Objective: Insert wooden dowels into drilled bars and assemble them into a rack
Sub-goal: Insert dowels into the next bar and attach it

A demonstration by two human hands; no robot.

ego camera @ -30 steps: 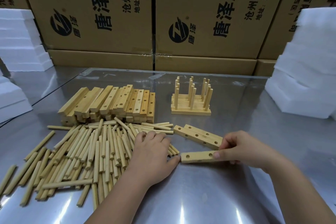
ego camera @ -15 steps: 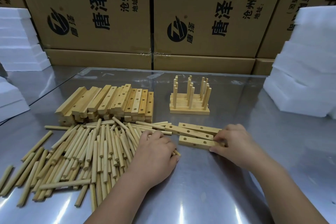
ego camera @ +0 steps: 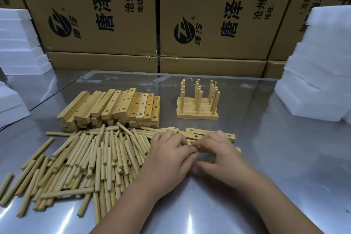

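Your right hand point(ego camera: 218, 155) grips the near bar point(ego camera: 237, 150), centre right of the frame, with its fingers curled over it. Your left hand point(ego camera: 169, 157) meets it with fingers bunched; I cannot tell whether it pinches a dowel. Hold that bar flat, holes up, and seat each dowel straight. The dowels point(ego camera: 98, 159) lie lower left, the bars point(ego camera: 114, 106) are stacked above them, and a rack point(ego camera: 197, 115) stands upper centre. The boxes point(ego camera: 91, 15) behind are closed, so their contents are hidden.

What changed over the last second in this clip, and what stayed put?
The right hand carried the near bar back beside the two loose bars and still holds it. The left hand left the dowel pile and moved right to meet it; whether it holds anything is hidden. Unchanged: bar stack, finished rack.
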